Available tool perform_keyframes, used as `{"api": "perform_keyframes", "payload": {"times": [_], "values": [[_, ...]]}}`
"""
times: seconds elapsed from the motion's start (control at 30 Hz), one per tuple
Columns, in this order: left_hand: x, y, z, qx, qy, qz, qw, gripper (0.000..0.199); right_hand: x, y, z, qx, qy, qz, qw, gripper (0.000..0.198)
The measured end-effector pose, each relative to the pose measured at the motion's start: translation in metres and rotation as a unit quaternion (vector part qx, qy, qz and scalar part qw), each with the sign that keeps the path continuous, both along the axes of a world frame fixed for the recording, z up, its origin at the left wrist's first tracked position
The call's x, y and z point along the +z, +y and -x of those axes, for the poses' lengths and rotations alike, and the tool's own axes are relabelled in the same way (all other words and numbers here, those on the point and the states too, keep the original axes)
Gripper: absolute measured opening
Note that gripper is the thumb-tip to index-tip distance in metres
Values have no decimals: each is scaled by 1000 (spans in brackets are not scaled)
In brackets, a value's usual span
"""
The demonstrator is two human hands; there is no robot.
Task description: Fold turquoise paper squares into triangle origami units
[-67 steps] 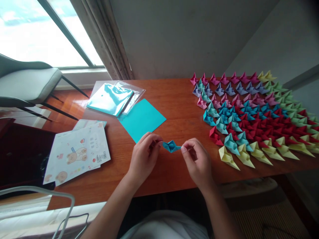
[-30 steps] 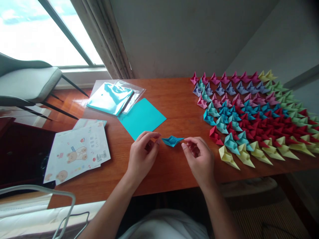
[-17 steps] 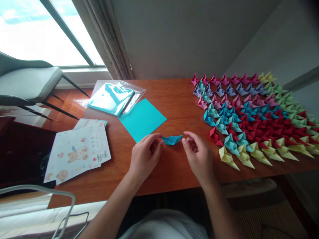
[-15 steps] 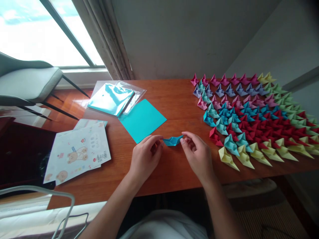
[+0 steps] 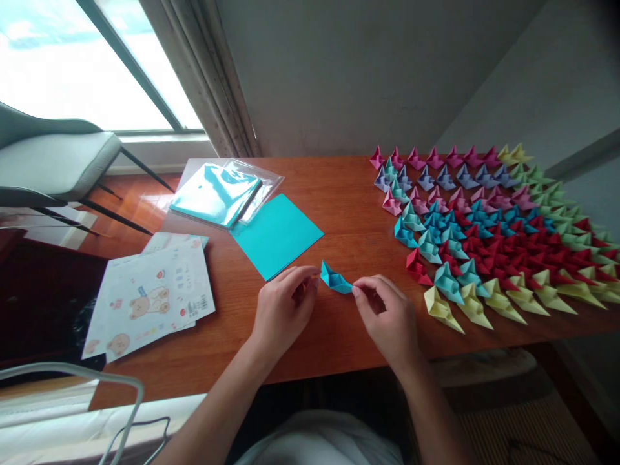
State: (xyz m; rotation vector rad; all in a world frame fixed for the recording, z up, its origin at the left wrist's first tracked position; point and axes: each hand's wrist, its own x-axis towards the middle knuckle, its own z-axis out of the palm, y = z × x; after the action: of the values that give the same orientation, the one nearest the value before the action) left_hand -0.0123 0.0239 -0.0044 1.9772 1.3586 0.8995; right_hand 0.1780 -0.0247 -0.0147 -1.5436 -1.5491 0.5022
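A small blue folded paper boat point(image 5: 335, 280) is held low over the wooden table, its right tip pinched between the thumb and forefinger of my right hand point(image 5: 387, 309). The boat tilts down toward that hand, and its left point stands up. My left hand point(image 5: 285, 307) is just left of the boat, with thumb and forefinger drawn together and nothing visible between them. A narrow gap seems to separate these fingertips from the paper. Behind my left hand lies a flat turquoise paper sheet point(image 5: 278, 236).
Rows of colourful folded paper boats point(image 5: 508, 252) cover the right side of the table point(image 5: 339, 194). A clear packet of turquoise paper point(image 5: 216, 194) lies at the back left. Bear-printed card sheets point(image 5: 155, 297) overhang the left edge. A chair point(image 5: 58, 161) stands near the window.
The boat has turned so its left point rises and its right end dips. My left fingertips have come off it, while my right hand has moved slightly down, still pinching the tip.
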Motion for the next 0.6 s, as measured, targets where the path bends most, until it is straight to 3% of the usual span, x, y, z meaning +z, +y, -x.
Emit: {"api": "perform_keyframes", "payload": {"times": [0.2, 0.3, 0.43, 0.6], "values": [[-1, 1, -1, 10, 23, 6, 1000, 20, -4, 0, -2, 2, -55, -7, 998, 9], [-2, 1, 0, 6, 22, 14, 1000, 24, -2, 0, -2, 4, -35, 6, 999, 10], [-1, 1, 0, -5, -44, 38, 998, 30, 1, -1, 1, -24, 97, 68, 993, 10], [2, 1, -2, -38, -168, 131, 976, 31, 2, -1, 6, -38, 302, 155, 940, 20]]}}
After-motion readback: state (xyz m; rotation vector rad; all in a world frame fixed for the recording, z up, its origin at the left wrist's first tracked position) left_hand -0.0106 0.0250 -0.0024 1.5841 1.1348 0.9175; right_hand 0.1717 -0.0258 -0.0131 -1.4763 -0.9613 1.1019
